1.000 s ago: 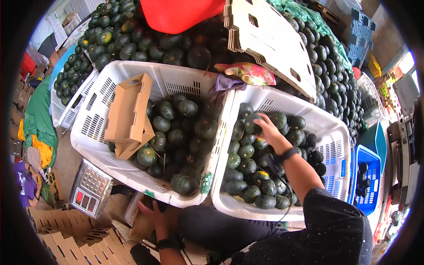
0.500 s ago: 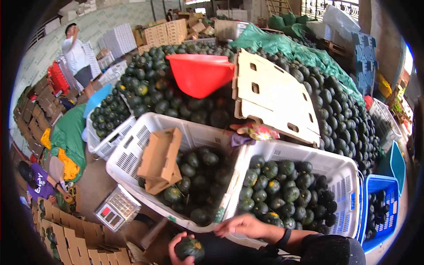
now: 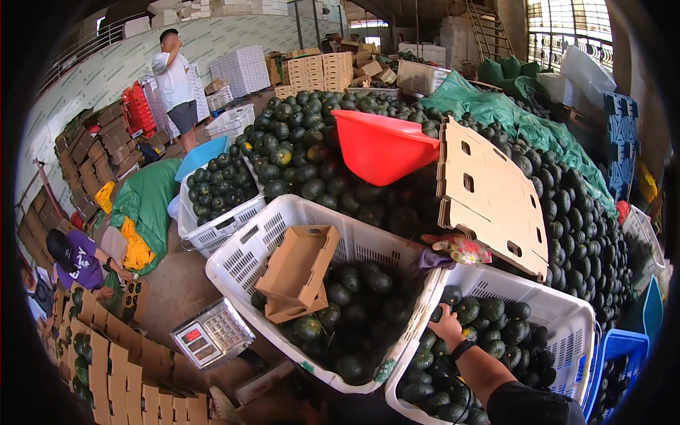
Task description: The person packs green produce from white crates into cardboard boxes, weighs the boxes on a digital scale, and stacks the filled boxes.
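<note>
My right hand (image 3: pixel 446 327) reaches into the right white crate (image 3: pixel 571 301), which holds many dark green squashes (image 3: pixel 494 330). Its fingers curl around a small dark squash (image 3: pixel 436 312) near the crate's left wall; the hand covers part of it. At the lower edge, a dim shape in deep shadow seems to be my left hand (image 3: pixel 313 412); its fingers and anything in them cannot be made out. Left of the right crate, another white crate (image 3: pixel 237 258) holds more squashes and an open cardboard box (image 3: pixel 301 265) resting tilted on them.
A digital scale (image 3: pixel 214 333) stands left of the crates, above cardboard boxes (image 3: pixel 117 368). Behind are a red basin (image 3: pixel 382 145), a cream panel (image 3: pixel 489 198) and a large squash heap (image 3: pixel 577 230). One person (image 3: pixel 177 88) stands far left; another in purple (image 3: pixel 78 262) crouches.
My right hand has moved from the near crate rims into the right crate, onto a squash. The left hand, which held a squash, has sunk into shadow. The whole view has shifted.
</note>
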Motion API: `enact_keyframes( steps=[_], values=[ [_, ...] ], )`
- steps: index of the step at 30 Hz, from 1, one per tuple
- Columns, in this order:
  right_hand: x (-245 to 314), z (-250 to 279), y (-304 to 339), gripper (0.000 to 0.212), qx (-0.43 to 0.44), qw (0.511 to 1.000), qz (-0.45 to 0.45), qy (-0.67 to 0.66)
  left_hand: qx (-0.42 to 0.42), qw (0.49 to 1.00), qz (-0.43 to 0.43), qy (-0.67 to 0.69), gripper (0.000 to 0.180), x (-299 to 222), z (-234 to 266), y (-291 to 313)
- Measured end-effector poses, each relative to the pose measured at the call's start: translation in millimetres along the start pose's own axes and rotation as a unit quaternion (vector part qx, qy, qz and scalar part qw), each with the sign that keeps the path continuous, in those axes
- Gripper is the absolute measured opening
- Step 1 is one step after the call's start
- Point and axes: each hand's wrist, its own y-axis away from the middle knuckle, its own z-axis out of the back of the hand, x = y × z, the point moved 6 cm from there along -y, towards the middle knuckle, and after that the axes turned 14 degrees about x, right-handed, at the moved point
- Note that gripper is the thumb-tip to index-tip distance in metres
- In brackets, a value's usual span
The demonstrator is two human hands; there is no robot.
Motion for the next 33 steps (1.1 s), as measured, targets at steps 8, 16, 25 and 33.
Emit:
enact_keyframes(
  steps=[8, 16, 25, 33],
  values=[
    [-27.6, 3.1, -11.5, 0.092, 0.054, 0.997, 0.016, -0.055, -0.091, 0.963, 0.253, -0.017, 0.063, -30.6, 95.5, 106.8],
    [-62.6, -41.9, 73.4, 0.070, 0.212, 0.780, 0.212, -0.549, -0.005, 0.997, -0.047, -0.064, 0.075, -15.6, 104.2, 23.8],
    [14.9, 13.4, 214.7, 0.070, 0.352, 0.420, 0.291, -0.784, -0.015, 0.908, -0.077, 0.412, 0.041, -101.7, 120.2, 132.5],
    [45.8, -19.3, 268.8, 0.072, 0.336, 0.471, 0.284, -0.765, 0.044, 0.909, -0.147, 0.388, 0.041, -140.5, 111.8, 230.8]
  ],
)
